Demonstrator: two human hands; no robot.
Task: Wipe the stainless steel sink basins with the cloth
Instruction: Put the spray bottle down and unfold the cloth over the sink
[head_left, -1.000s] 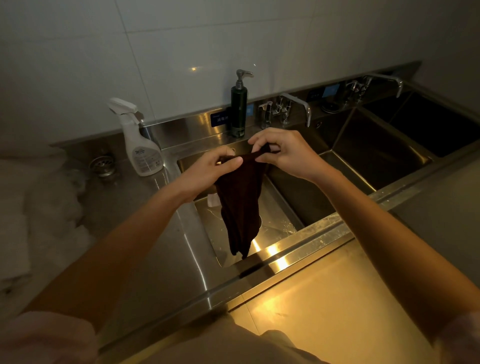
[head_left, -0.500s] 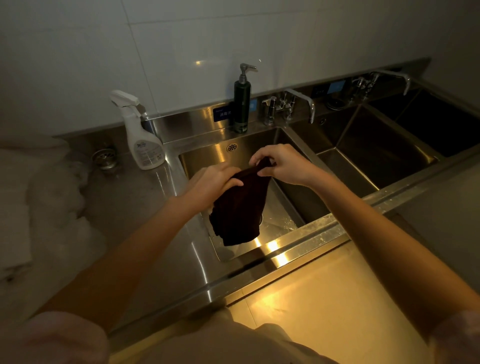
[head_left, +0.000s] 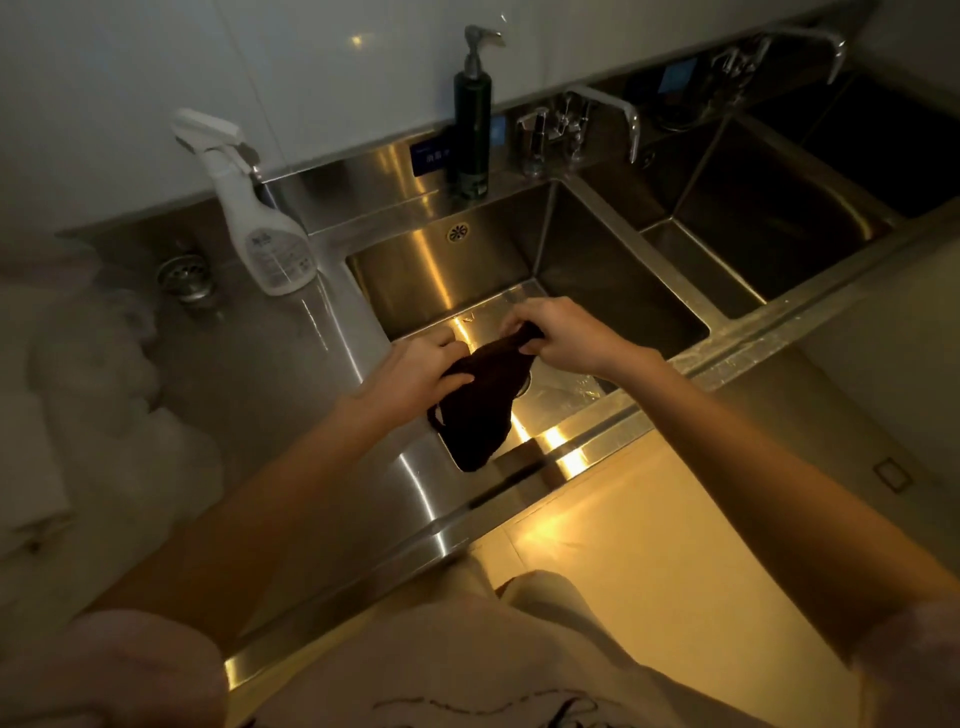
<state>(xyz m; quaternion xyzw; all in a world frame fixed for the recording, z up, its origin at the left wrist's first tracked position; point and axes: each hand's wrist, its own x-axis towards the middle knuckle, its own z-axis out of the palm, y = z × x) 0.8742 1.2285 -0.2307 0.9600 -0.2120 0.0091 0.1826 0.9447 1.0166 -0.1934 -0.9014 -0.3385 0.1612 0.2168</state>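
- both my hands over the leftmost stainless steel sink basin (head_left: 498, 270), down low near its floor
- dark brown bunched cloth (head_left: 480, 402) held between them; it sags toward the basin's front edge, lower end hanging loose
- my left hand (head_left: 415, 374) closed on the cloth's left part, fingers curled over the fabric, thumb on top
- my right hand (head_left: 563, 338) pinching the cloth's upper right corner, fingertips shut tight on it
- white trigger spray bottle (head_left: 260, 218) stands on the steel counter just left of the basin's back corner
- dark green pump dispenser (head_left: 471, 124) upright on the ledge behind the basin
- chrome tap (head_left: 597, 117) at the basin's back right, spout toward the next basin
- round metal drain strainer (head_left: 186, 273) lies on the counter, left of the spray bottle
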